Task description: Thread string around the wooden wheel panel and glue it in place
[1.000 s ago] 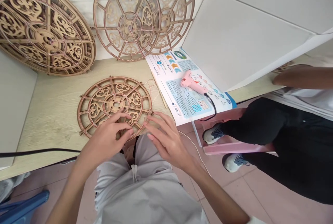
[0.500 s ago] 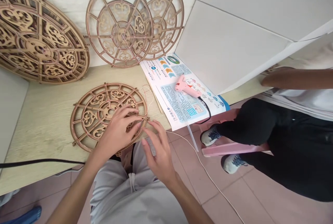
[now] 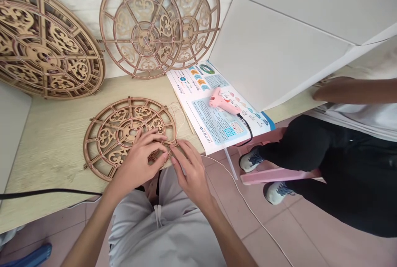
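Reference is the printed sheet (image 3: 203,131). The fretwork disc (image 3: 127,131) lies flat on the table (image 3: 56,126), just left of the sheet; its near rim, partly hidden by the hands, is at the table edge. Left hand (image 3: 143,157) is over the disc, thumb and first finger curled almost together at the rim part nearest the sheet; can't say if anything is pinched. Right hand (image 3: 190,170), between that rim part and the sheet's near corner, has fingertips down at the rim, loosely bent, not fisted; grasp on the thread can't be confirmed. Thread (image 3: 183,122) loops loose between disc and sheet. Progress, as judged: hub, spokes, rings and visible scrolls all in place, copper-coloured lines along most visible rings and spokes, so bulk looks done. Left: apparently the rim spot under the fingers plus the loose thread. Hidden section unverified. Pink glue gun (image 3: 225,103) lies on the sheet, neither hand on it. Two similar discs, front one (image 3: 145,40) and rear one (image 3: 187,32), lean upright by the sheet's far end; a stack of discs (image 3: 40,54) leans well left of it. Whether those are finished: unclear.
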The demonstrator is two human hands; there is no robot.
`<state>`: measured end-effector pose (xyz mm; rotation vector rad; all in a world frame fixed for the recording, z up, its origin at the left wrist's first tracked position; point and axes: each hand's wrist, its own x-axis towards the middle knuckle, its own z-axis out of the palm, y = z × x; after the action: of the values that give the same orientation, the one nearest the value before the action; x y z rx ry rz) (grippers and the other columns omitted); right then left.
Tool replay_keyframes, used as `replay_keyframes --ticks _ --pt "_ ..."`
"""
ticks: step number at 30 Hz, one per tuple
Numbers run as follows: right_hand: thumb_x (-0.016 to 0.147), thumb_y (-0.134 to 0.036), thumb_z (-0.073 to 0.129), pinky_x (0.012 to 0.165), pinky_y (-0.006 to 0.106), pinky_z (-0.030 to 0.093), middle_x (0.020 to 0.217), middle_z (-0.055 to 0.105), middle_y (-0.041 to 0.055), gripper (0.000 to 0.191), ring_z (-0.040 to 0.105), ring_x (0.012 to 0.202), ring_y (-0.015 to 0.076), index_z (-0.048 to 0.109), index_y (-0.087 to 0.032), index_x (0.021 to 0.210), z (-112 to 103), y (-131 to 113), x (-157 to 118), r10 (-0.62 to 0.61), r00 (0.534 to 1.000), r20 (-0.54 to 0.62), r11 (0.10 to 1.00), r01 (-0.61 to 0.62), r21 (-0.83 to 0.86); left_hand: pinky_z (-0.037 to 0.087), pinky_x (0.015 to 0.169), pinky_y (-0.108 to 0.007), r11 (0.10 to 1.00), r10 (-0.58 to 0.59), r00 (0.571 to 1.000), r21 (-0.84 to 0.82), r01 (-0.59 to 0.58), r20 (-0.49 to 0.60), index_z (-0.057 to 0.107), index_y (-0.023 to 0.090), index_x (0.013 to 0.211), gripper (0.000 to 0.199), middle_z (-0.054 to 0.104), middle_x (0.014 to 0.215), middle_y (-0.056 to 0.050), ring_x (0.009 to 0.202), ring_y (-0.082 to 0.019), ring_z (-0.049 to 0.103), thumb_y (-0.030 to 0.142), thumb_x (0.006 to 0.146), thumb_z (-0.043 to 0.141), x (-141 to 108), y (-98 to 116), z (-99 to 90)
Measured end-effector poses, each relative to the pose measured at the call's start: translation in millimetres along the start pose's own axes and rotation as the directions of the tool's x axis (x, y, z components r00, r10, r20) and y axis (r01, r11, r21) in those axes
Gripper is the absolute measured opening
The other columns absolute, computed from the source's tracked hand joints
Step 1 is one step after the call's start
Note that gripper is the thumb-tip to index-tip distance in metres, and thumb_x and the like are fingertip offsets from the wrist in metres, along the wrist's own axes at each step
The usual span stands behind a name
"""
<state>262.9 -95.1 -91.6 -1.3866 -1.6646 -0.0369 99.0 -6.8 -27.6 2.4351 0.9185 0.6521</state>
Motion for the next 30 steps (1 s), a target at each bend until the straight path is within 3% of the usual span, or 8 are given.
replay_keyframes --ticks 5,12,16,20,25,30 --pt "0.096 -0.011 0.059 0.111 0.050 0.052 0.142 0.057 0.0184 0.043 0.050 0.140 0.0300 0.061 -0.015 0.139 -2.4 2.3 -2.1 -0.048 0.999 0.015 0.999 0.048 -0.004 0.019 0.127 -0.059 1.000 0.012 0.999 -0.002 -0.012 0.044 0.070 0.024 0.093 0.016 0.068 0.128 -0.004 0.140 -0.026 0.049 0.030 0.097 0.056 -1.9 1.0 -2.9" --pt "0.092 -0.006 0.062 0.106 0.051 0.055 0.135 0.061 0.0189 0.037 0.052 0.135 0.0304 0.069 -0.016 0.128 0.0 -9.9 -5.0 -0.018 0.995 -0.099 1.000 0.020 0.015 0.016 0.127 -0.059 0.999 -0.039 0.998 -0.017 0.039 0.049 0.065 0.024 0.089 0.007 0.066 0.130 -0.004 0.141 -0.026 0.046 0.026 0.093 0.060 -2.5 1.5 0.1" --pt "0.093 -0.007 0.062 0.106 0.052 0.055 0.139 0.059 0.0205 0.034 0.050 0.137 0.0323 0.069 -0.013 0.126 0.3 -20.0 -7.8 0.024 0.996 -0.082 0.999 -0.026 -0.026 0.027 0.124 -0.056 0.995 -0.074 0.997 -0.072 0.075 0.023 0.069 0.025 0.102 0.014 0.068 0.125 -0.004 0.133 -0.024 0.053 0.031 0.096 0.058 2.3 1.0 -0.7" --pt "0.092 -0.010 0.065 0.108 0.055 0.053 0.142 0.057 0.0222 0.033 0.046 0.141 0.0353 0.069 -0.011 0.125 0.5 -23.9 -10.2 0.033 0.996 -0.077 0.999 -0.036 -0.033 0.043 0.110 -0.051 0.994 -0.112 0.991 -0.027 0.110 -0.073 0.075 0.022 0.086 0.020 0.070 0.113 -0.005 0.113 -0.024 0.062 0.032 0.094 0.060 10.7 1.3 5.3" --pt "0.094 -0.016 0.064 0.110 0.055 0.051 0.148 0.054 0.0186 0.040 0.043 0.144 0.0336 0.064 -0.016 0.134 0.9 -20.6 -13.8 0.041 0.998 -0.042 0.999 -0.042 -0.030 0.043 0.107 -0.050 0.992 -0.115 0.989 0.041 0.119 -0.098 0.076 0.022 0.078 0.016 0.070 0.111 -0.005 0.109 -0.024 0.060 0.027 0.089 0.064 16.0 2.7 11.6" --pt "0.093 -0.016 0.066 0.112 0.054 0.049 0.148 0.053 0.0202 0.042 0.043 0.145 0.0342 0.064 -0.012 0.134 -0.5 -17.1 -16.3 0.014 1.000 -0.024 0.999 -0.015 -0.028 0.044 0.105 -0.052 0.982 -0.175 0.984 0.064 0.177 -0.040 0.077 0.024 0.077 0.012 0.069 0.112 -0.004 0.111 -0.026 0.060 0.027 0.086 0.069 19.2 5.4 7.9"
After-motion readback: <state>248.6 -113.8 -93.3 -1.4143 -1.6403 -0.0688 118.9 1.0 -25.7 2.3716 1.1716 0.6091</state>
